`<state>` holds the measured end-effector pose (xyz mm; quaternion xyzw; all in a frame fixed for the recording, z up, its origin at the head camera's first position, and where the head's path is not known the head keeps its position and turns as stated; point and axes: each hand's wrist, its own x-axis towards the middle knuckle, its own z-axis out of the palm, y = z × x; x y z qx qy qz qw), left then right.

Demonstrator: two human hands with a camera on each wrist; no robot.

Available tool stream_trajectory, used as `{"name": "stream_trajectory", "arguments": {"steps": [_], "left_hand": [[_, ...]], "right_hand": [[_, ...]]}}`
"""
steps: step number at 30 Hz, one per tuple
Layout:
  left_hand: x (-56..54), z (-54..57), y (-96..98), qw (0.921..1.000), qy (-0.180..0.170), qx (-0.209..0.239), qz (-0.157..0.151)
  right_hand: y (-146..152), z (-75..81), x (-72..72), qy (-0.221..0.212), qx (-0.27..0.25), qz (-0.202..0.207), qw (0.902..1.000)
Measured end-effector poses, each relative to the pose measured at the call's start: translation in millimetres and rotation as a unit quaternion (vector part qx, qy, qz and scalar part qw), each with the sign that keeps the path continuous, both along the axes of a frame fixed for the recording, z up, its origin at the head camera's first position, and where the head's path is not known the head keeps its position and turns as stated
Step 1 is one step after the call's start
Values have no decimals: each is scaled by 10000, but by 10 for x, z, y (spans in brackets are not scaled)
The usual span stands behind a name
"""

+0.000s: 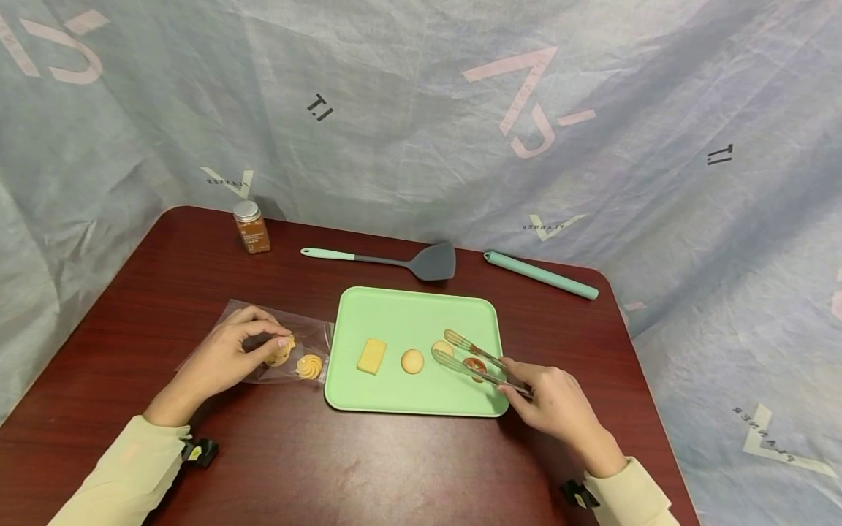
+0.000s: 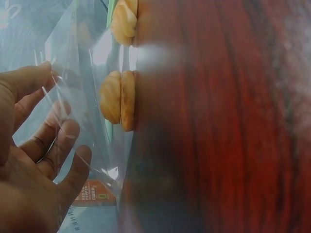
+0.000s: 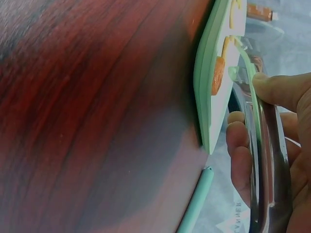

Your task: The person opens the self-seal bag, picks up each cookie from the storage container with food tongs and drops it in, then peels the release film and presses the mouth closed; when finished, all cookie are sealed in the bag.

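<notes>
My left hand (image 1: 226, 358) pinches the upper film of a clear plastic bag (image 1: 314, 334) between thumb and finger, lifting it above the table in the left wrist view. Inside lie two swirled cookies, one under my fingertips and one swirled cookie (image 1: 308, 367) near the bag's right end. My right hand (image 1: 555, 398) grips metal tongs (image 1: 463, 341) over a light green tray (image 1: 421, 307). The spread tong tips flank a round cookie (image 1: 442, 348). Also on the tray are a rectangular cookie (image 1: 372, 356), another round cookie (image 1: 412, 361) and a red-centred cookie (image 1: 474, 367), partly behind the tongs.
Behind the tray lie a grey spatula (image 1: 434, 263) with a mint handle and a mint-green rod (image 1: 542, 275). A spice jar (image 1: 251, 228) with a silver lid stands at the back left. Grey printed cloth (image 1: 395, 146) hangs behind the dark red table (image 1: 355, 467).
</notes>
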<state>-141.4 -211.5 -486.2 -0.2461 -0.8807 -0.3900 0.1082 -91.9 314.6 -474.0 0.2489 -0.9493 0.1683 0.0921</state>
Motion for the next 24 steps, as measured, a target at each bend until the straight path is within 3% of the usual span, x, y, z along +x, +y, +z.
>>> {"name": "stream_trajectory", "arguments": {"steps": [24], "left_hand": [[-5, 7, -10, 10000, -48, -28, -11]], "right_hand": [[-45, -15, -25, 15, 80, 96, 9999]]}}
